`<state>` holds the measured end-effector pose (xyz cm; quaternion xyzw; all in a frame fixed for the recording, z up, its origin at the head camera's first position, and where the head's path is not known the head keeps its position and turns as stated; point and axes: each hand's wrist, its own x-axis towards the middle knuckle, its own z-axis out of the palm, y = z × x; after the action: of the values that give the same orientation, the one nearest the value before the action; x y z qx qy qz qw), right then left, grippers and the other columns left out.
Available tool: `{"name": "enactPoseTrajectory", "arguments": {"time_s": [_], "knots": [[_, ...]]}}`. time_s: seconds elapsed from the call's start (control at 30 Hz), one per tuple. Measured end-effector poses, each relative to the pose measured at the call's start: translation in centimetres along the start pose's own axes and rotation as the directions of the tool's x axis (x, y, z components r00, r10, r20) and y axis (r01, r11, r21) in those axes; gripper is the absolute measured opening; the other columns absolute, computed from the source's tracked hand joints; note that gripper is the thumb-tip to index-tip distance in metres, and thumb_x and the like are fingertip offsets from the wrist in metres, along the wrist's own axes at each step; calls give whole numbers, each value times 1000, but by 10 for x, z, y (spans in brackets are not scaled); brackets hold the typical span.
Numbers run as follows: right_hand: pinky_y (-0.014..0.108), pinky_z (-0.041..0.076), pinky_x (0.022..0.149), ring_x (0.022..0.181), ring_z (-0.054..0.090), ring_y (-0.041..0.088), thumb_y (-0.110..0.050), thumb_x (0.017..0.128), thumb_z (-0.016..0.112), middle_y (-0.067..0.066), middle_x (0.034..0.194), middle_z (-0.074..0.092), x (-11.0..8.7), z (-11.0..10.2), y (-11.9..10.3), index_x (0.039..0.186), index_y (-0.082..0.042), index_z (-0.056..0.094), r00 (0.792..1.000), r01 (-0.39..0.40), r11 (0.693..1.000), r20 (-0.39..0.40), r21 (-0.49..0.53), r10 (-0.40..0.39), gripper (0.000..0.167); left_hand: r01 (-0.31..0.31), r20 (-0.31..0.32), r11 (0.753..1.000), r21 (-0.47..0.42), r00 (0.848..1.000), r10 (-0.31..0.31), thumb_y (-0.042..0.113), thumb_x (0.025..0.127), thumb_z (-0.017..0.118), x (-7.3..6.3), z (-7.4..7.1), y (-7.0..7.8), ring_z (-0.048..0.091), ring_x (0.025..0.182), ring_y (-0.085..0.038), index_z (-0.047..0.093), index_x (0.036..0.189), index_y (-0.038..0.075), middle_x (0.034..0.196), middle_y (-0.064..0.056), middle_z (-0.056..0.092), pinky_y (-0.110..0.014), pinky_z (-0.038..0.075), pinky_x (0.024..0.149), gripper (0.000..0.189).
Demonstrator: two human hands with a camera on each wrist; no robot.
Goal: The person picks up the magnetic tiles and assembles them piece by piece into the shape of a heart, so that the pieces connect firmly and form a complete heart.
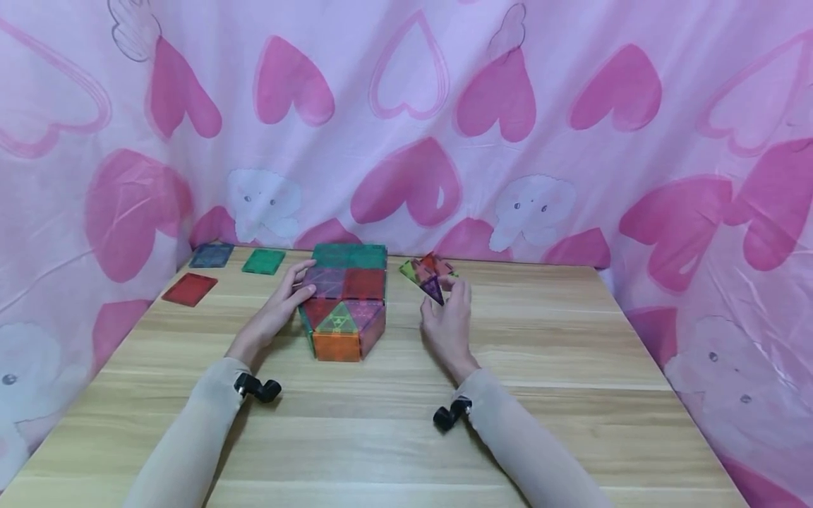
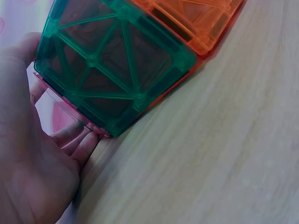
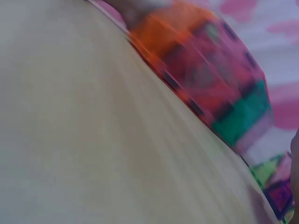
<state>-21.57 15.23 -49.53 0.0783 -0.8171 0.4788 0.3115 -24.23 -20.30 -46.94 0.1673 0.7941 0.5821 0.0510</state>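
A box-like structure of see-through magnetic tiles [image 1: 364, 284] stands on the table, with green, purple and red squares on top and an orange tile at its front. My left hand [image 1: 274, 314] rests against its left side, fingers and thumb along the edge. In the left wrist view, a green tile [image 2: 112, 60] forms that side. To the right, my right hand [image 1: 449, 321] pinches a small cluster of triangular magnetic tiles [image 1: 429, 283] in green, red and purple. The right wrist view is blurred and shows only a sliver of that hand beside the triangular tiles [image 3: 279, 193].
At the back left lie a blue square tile [image 1: 212, 255], a green square tile [image 1: 263, 262] and a red square tile [image 1: 190, 289]. A pink heart-patterned curtain [image 1: 394, 85] hangs behind and beside the wooden table [image 1: 356, 437].
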Motion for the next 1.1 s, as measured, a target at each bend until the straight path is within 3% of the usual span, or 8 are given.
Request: {"name": "enactPoseTrajectory", "arguments": {"time_s": [0.23,0.5,0.7,0.9,1.0,1.1], "knots": [[49,49,118,131,61,37,-1,97,79,20,138,63,21,3,14,147,3,58,999,-32,999,-17,-2,32,55,-2,-3,1000,9,1000,2,39,118,50,4,-1,0,29,161,-50,20,178,26,177,-27,24,-73,15,131,68],[50,57,112,127,73,38,-6,100,80,21,135,76,36,12,20,144,1,68,999,-51,998,8,-47,51,46,-49,0,999,5,999,49,46,117,51,4,1,0,25,161,-53,26,176,31,176,-31,23,-78,13,128,66],[48,63,104,118,78,36,-9,103,79,19,126,80,35,17,21,131,-4,80,993,-112,990,30,-85,115,28,2,-12,1000,1,1000,-2,37,119,49,-2,3,-5,30,160,-49,21,178,24,175,-28,26,-75,16,130,66],[48,63,102,116,79,32,-11,104,78,16,121,82,26,6,16,127,-7,82,988,-148,986,24,-76,151,24,-47,-18,999,17,999,48,32,120,49,0,-1,-3,36,159,-47,22,178,23,174,-27,33,-68,22,130,65],[47,63,102,115,79,29,-11,103,78,12,119,83,13,-7,12,126,-9,83,988,-144,987,52,-71,148,23,-96,-62,994,60,993,99,27,120,50,-3,-10,-2,43,155,-47,23,177,18,171,-28,39,-59,35,126,64],[44,63,101,114,79,25,-11,103,79,7,117,84,-2,-26,10,125,-11,84,986,-130,990,95,-52,134,22,-139,-180,981,137,970,163,21,118,56,-6,-25,-1,49,148,-47,29,175,13,167,-27,45,-52,43,121,63]]}}
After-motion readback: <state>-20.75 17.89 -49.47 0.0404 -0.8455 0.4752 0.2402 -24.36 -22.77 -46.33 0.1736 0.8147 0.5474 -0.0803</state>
